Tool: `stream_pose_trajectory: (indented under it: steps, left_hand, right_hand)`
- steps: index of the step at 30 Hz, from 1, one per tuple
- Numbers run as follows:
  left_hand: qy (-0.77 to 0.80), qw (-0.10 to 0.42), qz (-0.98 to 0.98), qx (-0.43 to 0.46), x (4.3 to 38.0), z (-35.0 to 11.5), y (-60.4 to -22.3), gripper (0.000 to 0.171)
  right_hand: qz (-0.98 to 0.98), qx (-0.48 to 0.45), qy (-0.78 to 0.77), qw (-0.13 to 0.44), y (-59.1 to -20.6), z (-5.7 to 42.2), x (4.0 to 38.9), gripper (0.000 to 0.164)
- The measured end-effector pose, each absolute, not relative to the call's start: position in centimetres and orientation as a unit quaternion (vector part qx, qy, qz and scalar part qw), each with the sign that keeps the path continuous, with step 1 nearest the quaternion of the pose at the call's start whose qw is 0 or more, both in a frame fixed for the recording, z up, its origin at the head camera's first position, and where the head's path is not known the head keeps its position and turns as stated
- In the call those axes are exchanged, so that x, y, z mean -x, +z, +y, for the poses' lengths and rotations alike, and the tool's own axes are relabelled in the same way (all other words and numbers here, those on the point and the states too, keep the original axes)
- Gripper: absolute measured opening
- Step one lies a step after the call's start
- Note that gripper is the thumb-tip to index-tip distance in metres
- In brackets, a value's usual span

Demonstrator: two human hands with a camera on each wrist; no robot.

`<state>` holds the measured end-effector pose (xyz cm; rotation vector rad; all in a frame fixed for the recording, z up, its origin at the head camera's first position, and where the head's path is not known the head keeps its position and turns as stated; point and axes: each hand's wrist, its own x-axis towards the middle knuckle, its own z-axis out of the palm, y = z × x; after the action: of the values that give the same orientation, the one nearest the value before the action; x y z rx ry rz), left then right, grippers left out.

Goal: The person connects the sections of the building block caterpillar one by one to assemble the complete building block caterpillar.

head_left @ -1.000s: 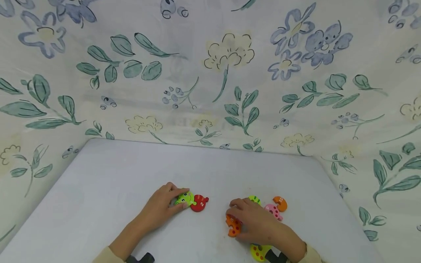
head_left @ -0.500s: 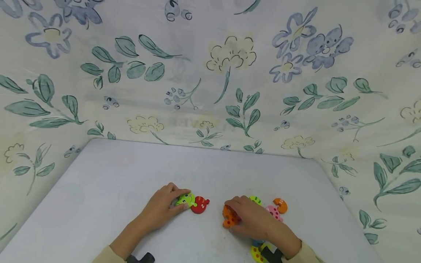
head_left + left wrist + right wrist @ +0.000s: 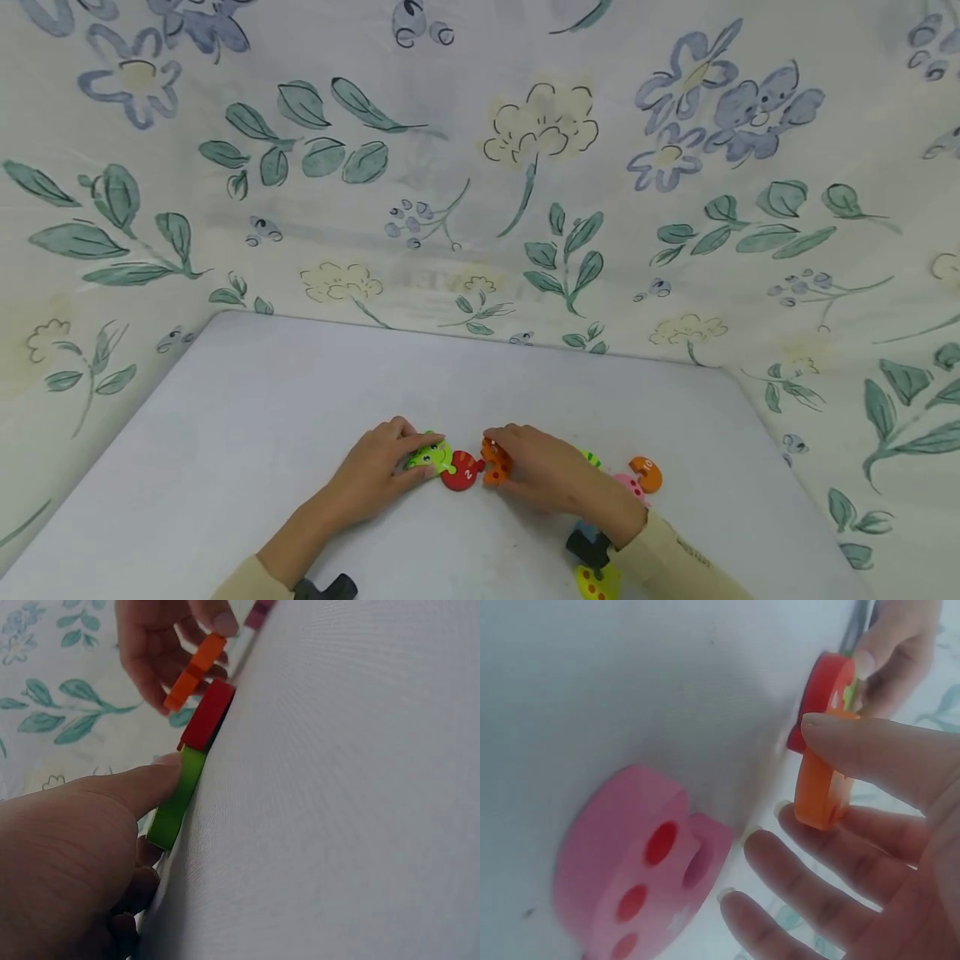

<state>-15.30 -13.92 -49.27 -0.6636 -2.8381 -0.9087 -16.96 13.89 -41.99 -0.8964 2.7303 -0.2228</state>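
My left hand (image 3: 373,461) pinches a green smiling-face puzzle piece (image 3: 430,458) between thumb and fingers, flat on the white table. A red puzzle piece (image 3: 462,472) marked 2 is joined to its right side. Between thumb and index finger, my right hand (image 3: 546,468) pinches an orange spotted puzzle piece (image 3: 495,463) at the knob of the red one. In the left wrist view the orange piece (image 3: 196,673) is tilted and raised above the tabletop. The right hand's other fingers (image 3: 817,885) are spread in the right wrist view.
Right of my right hand lie a pink spotted piece (image 3: 630,486), an orange piece (image 3: 646,474) marked 10 and a partly hidden green striped piece (image 3: 592,458). Nearer me are a yellow spotted piece (image 3: 598,583) and a blue piece (image 3: 587,530). Floral cloth (image 3: 420,167) surrounds the white table (image 3: 300,375).
My right hand has carried the orange spotted piece left and away from me, up to the red piece's knob. The left hand keeps its pinch on the green piece.
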Motion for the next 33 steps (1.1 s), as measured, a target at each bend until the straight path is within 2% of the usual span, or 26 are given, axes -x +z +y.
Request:
stream_pose_trajectory:
  steps: [20,33]
  left_hand:
    - [-0.278,0.046,-0.932,0.227,15.3,-13.9,-49.0,0.046]
    - [-0.296,0.057,-0.928,0.219,15.4,-13.8,-49.3,0.046]
  right_hand:
    - [0.943,0.303,-0.039,0.129,-42.3,12.6,17.7,0.067]
    - [0.941,0.313,0.004,0.13,-42.5,11.5,17.9,0.063]
